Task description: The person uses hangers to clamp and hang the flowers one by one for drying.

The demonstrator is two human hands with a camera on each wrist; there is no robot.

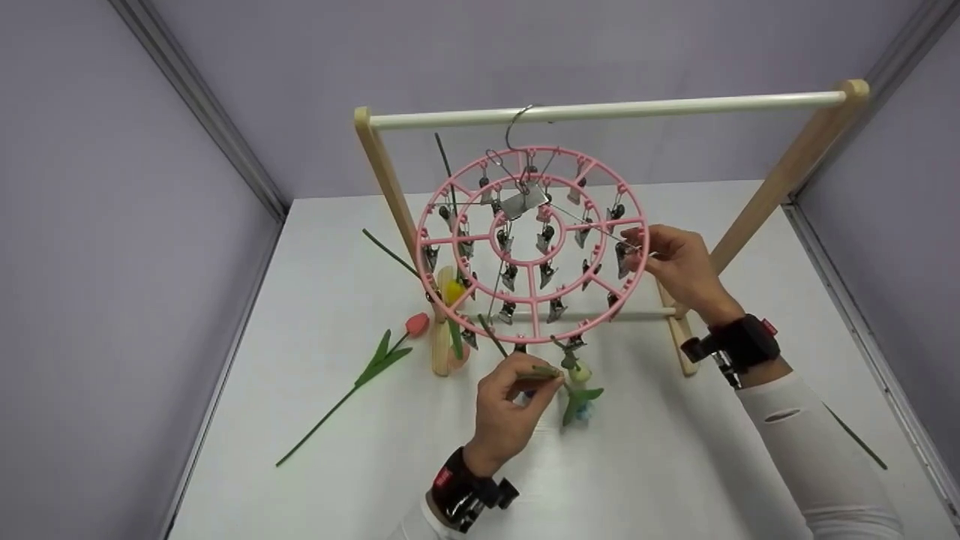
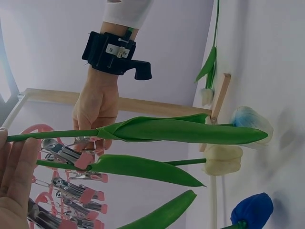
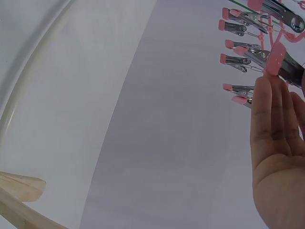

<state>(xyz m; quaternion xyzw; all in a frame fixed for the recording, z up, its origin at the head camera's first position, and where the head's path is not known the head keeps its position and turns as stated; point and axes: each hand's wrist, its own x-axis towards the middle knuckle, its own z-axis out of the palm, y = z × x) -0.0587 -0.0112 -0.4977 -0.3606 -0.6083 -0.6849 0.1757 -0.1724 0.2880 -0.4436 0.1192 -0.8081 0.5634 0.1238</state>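
Note:
A round pink clip hanger [image 1: 533, 300] hangs by its metal hook from a rack's white bar. Below its front edge my left hand [image 1: 504, 412] pinches the green stem [image 2: 52, 135] of a pale blue tulip [image 2: 251, 125], whose head points down. Beside it a cream tulip [image 2: 223, 160] hangs head down, its stem at one of the hanger's clips. At the hanger's right edge my right hand [image 1: 684, 271] holds a metal clip with pink tips [image 3: 275, 59] between thumb and fingers. Part of that thumb is cut off in the right wrist view.
The wooden rack [image 1: 780, 187] stands on a white table [image 1: 337, 285]. A red tulip [image 1: 417, 324] lies at the left; yellow [image 1: 454, 291] and dark blue [image 2: 253, 210] tulips hang head down near the hanger. A white tulip [image 2: 207, 97] lies to the right.

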